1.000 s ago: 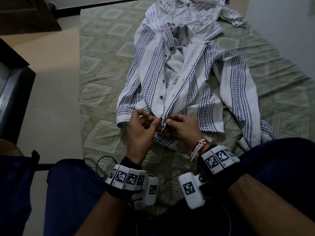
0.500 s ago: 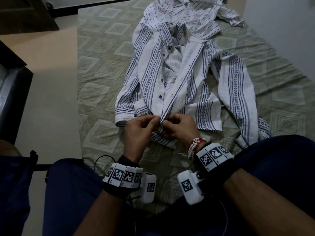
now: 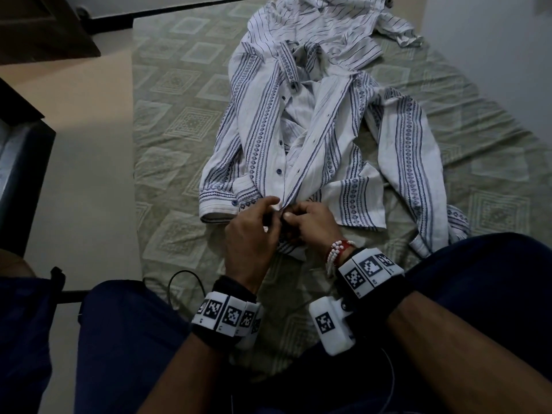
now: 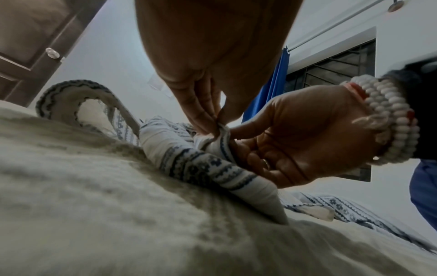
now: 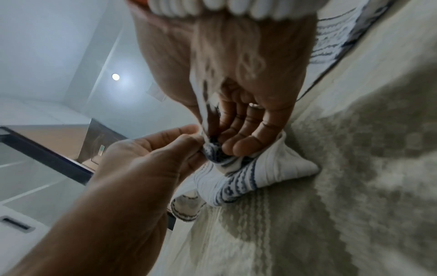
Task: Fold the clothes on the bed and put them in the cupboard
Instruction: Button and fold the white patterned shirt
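Observation:
A white shirt with blue patterned stripes (image 3: 301, 138) lies open and front-up on the green patterned bed (image 3: 179, 121), collar away from me, sleeves spread to both sides. My left hand (image 3: 254, 231) and right hand (image 3: 310, 222) meet at the shirt's near hem, each pinching one front edge by the lowest button. In the left wrist view the left hand (image 4: 212, 119) pinches the hem fabric (image 4: 208, 166) against the right hand (image 4: 293, 142). In the right wrist view the right hand (image 5: 236, 130) and the left hand (image 5: 151, 158) hold the bunched hem (image 5: 238, 177).
A second white shirt with thin dark stripes (image 3: 331, 28) lies crumpled at the far end of the bed. Bare floor (image 3: 83, 186) runs along the left, with dark furniture (image 3: 18, 162) at the left edge. A white wall (image 3: 493, 55) bounds the right side.
Both hands stay together at the shirt's hem, their fingers shifting slightly on the front edges. The shirt itself lies as before.

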